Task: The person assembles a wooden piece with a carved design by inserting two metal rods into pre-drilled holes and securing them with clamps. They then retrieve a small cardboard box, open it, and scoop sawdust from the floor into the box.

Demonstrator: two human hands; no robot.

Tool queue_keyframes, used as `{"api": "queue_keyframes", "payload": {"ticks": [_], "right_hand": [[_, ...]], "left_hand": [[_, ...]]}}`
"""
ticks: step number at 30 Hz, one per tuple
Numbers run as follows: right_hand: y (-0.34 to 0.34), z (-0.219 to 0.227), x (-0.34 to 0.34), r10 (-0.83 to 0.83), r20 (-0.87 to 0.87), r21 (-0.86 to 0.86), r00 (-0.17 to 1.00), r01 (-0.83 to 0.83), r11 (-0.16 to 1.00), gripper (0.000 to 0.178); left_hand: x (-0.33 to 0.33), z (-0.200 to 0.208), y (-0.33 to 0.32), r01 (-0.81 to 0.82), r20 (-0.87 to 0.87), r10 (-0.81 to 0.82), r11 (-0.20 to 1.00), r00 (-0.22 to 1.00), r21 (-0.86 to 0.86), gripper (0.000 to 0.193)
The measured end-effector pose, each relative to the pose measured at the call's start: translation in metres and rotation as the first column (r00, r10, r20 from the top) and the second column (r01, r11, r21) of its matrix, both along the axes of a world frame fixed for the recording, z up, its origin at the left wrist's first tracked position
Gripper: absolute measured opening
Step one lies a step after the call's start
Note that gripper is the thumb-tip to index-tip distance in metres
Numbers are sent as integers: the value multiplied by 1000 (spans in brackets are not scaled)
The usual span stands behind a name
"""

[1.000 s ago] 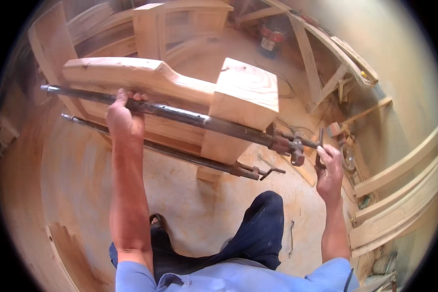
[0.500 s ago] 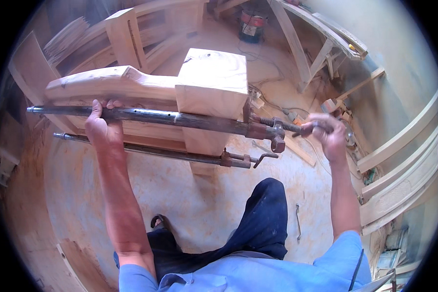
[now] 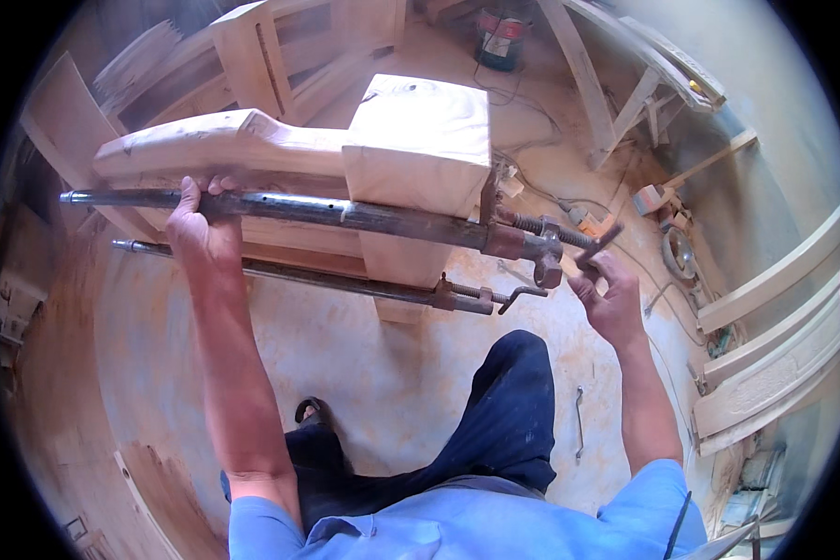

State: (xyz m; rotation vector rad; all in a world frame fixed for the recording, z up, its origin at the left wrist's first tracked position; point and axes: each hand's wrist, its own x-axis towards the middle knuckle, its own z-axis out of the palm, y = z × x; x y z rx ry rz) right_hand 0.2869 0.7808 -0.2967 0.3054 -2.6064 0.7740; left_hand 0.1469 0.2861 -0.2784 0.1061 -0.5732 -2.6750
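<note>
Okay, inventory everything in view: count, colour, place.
Pipe clamps: two, dark metal, centre
Square post: one, pale wood, at clamps' screw ends
Shaped rail: one, pale, left of post
Bucket: one, dark and red, top right of centre
Stand: one, pale, upper right
Furniture parts: several, pale, upper left
Curved boards: several, pale, right edge
Tools: at least two, partly orange, right
Spanner: one, grey, floor, lower right
Plank: one, brown, lower left
Trousers: one pair, navy, lower centre
Shirt: one, blue, bottom
Foot: one, dark sandal, lower left
Left hand: one, bare, gripping upper clamp
Right hand: one, bare, at its handle
</note>
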Motion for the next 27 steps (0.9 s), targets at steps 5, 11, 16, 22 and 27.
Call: {"api": "queue_keyframes", "payload": {"ticks": [5,11,16,22,27], "right_hand": [[-21,17,21,-123,-97,-281,988,91,955,44],[-22,51,7,206,-516,202,831,-116,973,22],[-10,64,-13,169,-241,8,956,-172,985,23],[20,38,-62,324,66,-921,944,-67,384,19],[23,12,-39,5,-125,-146,992,-24,989,17]], "left_hand": [[0,3,3,-19,-12,19,1000,1000,18,13],[1,4,3,-34,11,34,999,999,-7,12],[5,7,0,-40,18,40,999,999,15,13],[-3,-2,6,1,31,-5,993,999,116,11],[-5,4,21,-40,4,40,999,999,16,11]]}}
